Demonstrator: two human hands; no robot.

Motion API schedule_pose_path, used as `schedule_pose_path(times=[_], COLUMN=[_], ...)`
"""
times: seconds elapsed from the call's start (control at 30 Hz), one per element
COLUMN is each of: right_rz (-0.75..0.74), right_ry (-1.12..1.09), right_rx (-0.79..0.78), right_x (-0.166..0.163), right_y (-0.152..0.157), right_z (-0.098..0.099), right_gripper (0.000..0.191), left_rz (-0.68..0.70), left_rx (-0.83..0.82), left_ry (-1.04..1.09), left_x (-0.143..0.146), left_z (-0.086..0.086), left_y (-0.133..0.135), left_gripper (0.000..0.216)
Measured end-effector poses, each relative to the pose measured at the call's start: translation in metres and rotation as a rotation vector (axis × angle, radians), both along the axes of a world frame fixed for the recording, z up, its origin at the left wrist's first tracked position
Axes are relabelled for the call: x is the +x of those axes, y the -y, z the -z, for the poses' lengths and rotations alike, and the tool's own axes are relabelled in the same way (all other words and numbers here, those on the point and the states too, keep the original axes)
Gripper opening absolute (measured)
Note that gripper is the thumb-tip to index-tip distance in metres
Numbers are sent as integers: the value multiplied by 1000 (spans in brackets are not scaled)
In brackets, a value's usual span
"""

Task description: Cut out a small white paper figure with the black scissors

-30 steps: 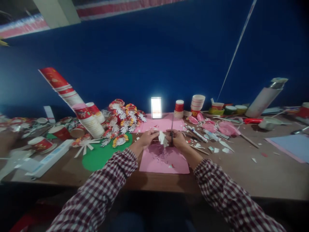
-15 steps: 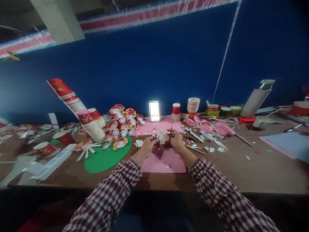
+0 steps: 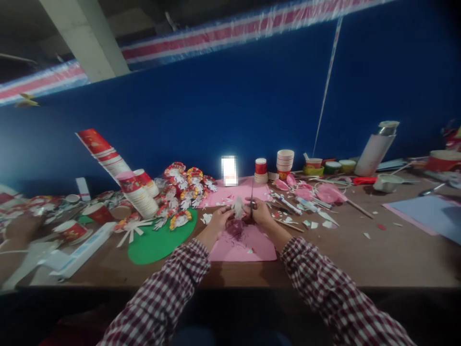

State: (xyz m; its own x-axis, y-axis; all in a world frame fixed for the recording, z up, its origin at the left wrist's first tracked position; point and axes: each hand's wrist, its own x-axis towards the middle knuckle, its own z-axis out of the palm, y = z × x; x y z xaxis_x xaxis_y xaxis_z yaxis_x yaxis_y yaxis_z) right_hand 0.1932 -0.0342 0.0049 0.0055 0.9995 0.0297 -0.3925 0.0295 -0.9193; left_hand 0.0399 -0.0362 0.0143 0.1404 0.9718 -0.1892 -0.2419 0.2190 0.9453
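Observation:
My left hand [image 3: 220, 222] is closed on a small white paper cutout [image 3: 238, 208] held over the pink sheet [image 3: 257, 247]. My right hand [image 3: 262, 214] is closed around the handles of a pair of scissors [image 3: 252, 194], whose blades point up and away; its fingertips are close to the cutout's right side. Whether the right fingers also touch the cutout I cannot tell. Dark scraps lie on the pink sheet below. To the left, several red, yellow and white paper figures [image 3: 181, 219] lie on and behind a green sheet [image 3: 158, 247].
A leaning stack of paper cups [image 3: 142, 199] stands at left, near a white power strip [image 3: 84, 250]. Behind are more cup stacks [image 3: 285, 162]. Pens, pink pieces and scraps lie at right, with a flask [image 3: 376, 150] and a blue sheet [image 3: 421, 216]. Another person's hand [image 3: 23, 228] is at far left.
The view has shifted slightly. The white cutout has turned between my hands and appears narrower. The scissors stay upright in my right hand.

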Motion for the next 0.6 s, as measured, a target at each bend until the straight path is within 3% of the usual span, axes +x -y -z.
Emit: schedule_pose_path(times=[0.4,0.6], right_rz=[-47,-43], right_ry=[-25,-20], right_rx=[-16,-3], right_x=[-3,-5], right_y=[1,2], right_z=[0,-2], right_gripper=[54,55], left_rz=[-5,17], left_rx=[-23,30], left_ry=[-7,-40], left_x=[-3,-3], left_z=[-17,-11], left_y=[12,11], left_gripper=[18,18])
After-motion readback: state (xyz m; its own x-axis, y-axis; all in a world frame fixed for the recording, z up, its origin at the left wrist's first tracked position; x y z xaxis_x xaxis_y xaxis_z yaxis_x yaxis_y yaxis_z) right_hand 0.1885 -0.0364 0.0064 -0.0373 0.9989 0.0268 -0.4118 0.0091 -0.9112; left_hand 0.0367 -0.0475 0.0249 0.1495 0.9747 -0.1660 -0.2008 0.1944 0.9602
